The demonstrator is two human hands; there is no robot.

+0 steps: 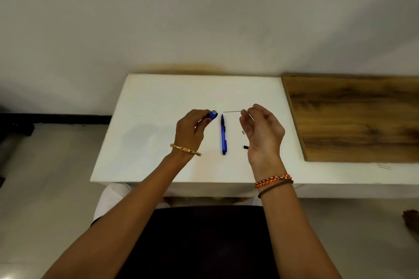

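While the blue plastic pen [223,136] lies flat on the white bench [154,120], tip pointing away from the person, one hand is positioned on each side of it. Left of the pen, the left hand [190,130] has its fingers curled round a short blue plastic tube [212,115]. The tube's round end faces the camera and sits just beside the pen's tip. Right of the pen, the right hand [263,129] pinches one end of a thin dark straight rod [233,111] between thumb and forefinger, the remaining fingers loosely bent. The rod runs level, its free end stopping just beyond the pen's tip. It is possibly a refill, though the view is too coarse to confirm. A small black piece [245,147] lies on the bench right of the pen's rear end. A brown wooden board [353,118] rests on the bench well to the right of the pen.
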